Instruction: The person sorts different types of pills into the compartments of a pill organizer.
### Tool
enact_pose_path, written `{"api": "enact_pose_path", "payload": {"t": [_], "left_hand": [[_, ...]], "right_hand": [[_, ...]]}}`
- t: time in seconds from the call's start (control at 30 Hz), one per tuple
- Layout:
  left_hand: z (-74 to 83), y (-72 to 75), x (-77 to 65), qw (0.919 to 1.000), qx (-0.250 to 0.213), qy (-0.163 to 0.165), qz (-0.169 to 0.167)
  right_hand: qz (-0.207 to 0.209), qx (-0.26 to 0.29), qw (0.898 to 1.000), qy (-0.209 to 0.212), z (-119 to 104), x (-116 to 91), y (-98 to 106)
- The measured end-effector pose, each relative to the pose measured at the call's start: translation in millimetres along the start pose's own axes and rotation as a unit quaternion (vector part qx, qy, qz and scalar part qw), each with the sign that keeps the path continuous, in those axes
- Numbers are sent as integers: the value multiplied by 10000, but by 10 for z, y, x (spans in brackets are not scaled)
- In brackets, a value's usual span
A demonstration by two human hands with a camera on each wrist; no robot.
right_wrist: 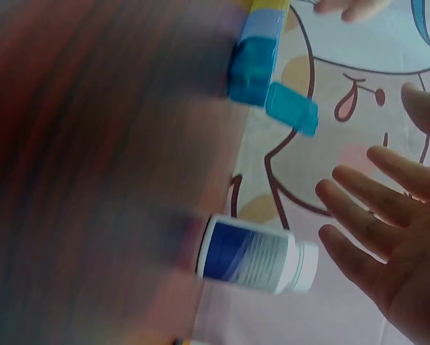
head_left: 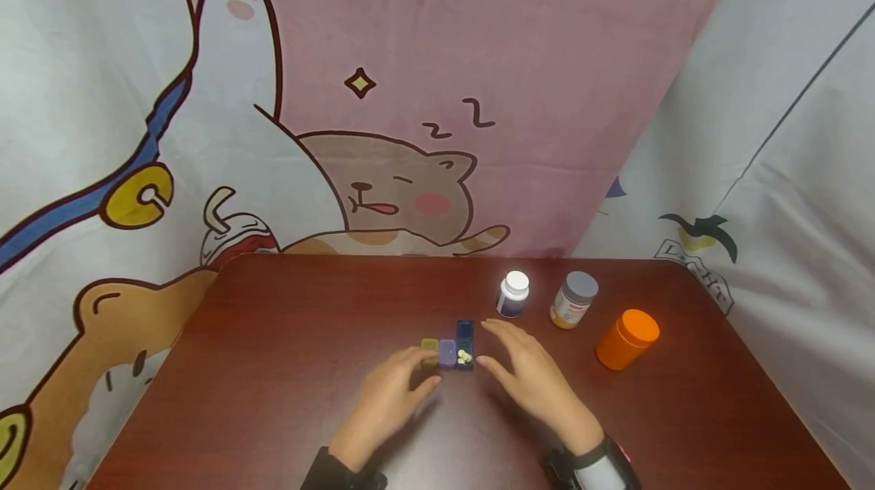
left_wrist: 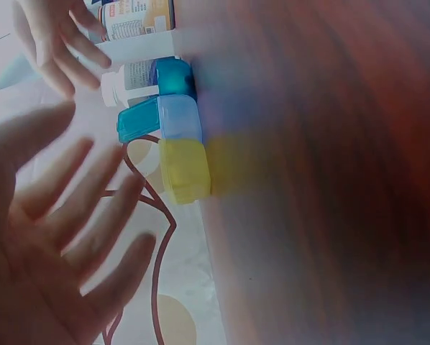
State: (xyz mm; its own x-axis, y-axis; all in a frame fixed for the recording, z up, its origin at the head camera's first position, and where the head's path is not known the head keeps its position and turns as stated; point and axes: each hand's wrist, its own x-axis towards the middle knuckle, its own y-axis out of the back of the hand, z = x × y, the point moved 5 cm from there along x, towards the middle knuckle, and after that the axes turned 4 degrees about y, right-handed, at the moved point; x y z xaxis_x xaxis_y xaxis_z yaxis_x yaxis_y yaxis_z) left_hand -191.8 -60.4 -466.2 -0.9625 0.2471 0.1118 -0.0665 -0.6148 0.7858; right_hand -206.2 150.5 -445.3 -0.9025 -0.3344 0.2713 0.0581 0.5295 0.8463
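Note:
A small pill organizer (head_left: 447, 353) with yellow, purple and blue compartments sits mid-table. The blue compartment's lid (head_left: 465, 330) is raised, and several pale tablets (head_left: 464, 357) lie inside; the yellow (left_wrist: 186, 171) and purple (left_wrist: 180, 117) lids are down. My left hand (head_left: 394, 393) is at the yellow end, its fingertips overlapping that end in the head view, fingers spread and relaxed. On the blue side, my right hand (head_left: 529, 376) hovers with loosely extended fingers and nothing in its grasp. In the right wrist view its fingers (right_wrist: 373, 194) are apart from the organizer.
Behind the right hand stand a white bottle with a dark label (head_left: 513, 294) and a grey-capped bottle (head_left: 574, 299). An orange bottle (head_left: 627, 339) is farther right. A printed cloth (head_left: 547, 95) hangs beyond the brown table's (head_left: 307, 308) back edge.

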Motion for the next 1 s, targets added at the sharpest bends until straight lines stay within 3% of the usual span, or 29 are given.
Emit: {"api": "enact_pose_path", "payload": {"t": [0.2,0.53,0.8,1.0], "left_hand": [[-68,20,-17,9991,-289,279,-112],[-37,55,57,9984,528,-219,-12],[-3,27,173,9924,1185,-248,206],[-7,18,249,9912,1277,-148,327]], "right_hand": [[-239,79,9996,117,-93,136,-113],[-242,3,9990,379,-160,265,-186],[-289,46,9991,319,-104,270,-221],[-371,-1,9987,350,-92,265,-275]]}}
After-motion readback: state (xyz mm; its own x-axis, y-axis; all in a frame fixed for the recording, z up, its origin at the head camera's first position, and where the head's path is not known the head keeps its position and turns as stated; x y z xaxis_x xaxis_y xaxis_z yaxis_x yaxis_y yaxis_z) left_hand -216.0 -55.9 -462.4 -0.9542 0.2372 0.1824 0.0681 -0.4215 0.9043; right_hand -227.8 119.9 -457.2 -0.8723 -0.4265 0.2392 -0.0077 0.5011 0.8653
